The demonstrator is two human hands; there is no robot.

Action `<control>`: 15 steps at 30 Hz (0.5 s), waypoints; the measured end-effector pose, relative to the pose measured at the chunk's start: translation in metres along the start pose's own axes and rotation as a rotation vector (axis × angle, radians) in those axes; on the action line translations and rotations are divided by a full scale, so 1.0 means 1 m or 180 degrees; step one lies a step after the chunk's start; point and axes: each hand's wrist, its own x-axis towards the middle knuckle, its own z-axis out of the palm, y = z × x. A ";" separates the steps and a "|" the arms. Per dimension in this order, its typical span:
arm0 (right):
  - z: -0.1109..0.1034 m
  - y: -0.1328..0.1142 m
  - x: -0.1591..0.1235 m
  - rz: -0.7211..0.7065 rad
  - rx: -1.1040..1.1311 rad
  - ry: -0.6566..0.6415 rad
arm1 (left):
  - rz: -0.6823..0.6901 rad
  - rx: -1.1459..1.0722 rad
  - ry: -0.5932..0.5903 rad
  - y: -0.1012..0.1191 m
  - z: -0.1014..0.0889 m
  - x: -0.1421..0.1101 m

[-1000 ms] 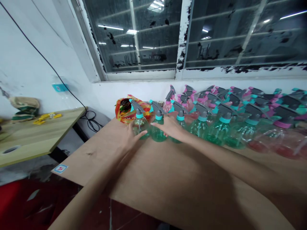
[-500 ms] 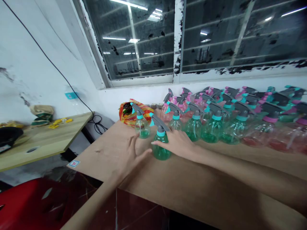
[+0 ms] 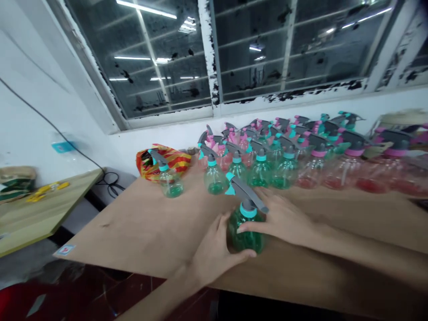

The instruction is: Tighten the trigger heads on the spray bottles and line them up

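A green-tinted spray bottle (image 3: 248,243) with a turquoise collar and grey trigger head stands near the front of the brown table (image 3: 140,232). Around its right side my right hand (image 3: 289,218) is closed, the thumb lying across the front. My left hand (image 3: 214,252) curves about the left side, fingers against the bottle and thumb low in front; the far fingertips are hidden. Further back on the left, another turquoise-collared spray bottle (image 3: 173,185) stands alone by a red-and-yellow bag (image 3: 182,162).
Several green and pink spray bottles (image 3: 261,174) stand in rows along the wall under the window. A wooden side table (image 3: 63,205) with yellow pieces (image 3: 47,191) is at the left. A black cable (image 3: 80,104) hangs down the wall.
The view has swung right. The held bottle has come away from the row, closer to me, in my right hand. My left hand has moved from beside the bottle onto it.
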 end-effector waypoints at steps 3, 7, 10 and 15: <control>-0.016 0.022 -0.015 0.0214 0.0820 0.0035 | 0.0081 -0.0128 -0.0150 0.021 0.017 0.014; -0.028 0.039 -0.030 0.0368 0.1527 0.0339 | 0.0188 -0.0236 -0.0274 0.042 0.043 0.037; -0.032 0.046 -0.034 0.0552 0.1803 0.0573 | 0.0299 -0.0297 -0.0391 0.047 0.059 0.054; -0.034 0.064 -0.034 0.0446 0.1782 0.0896 | 0.0697 -0.0150 -0.0761 0.036 0.063 0.078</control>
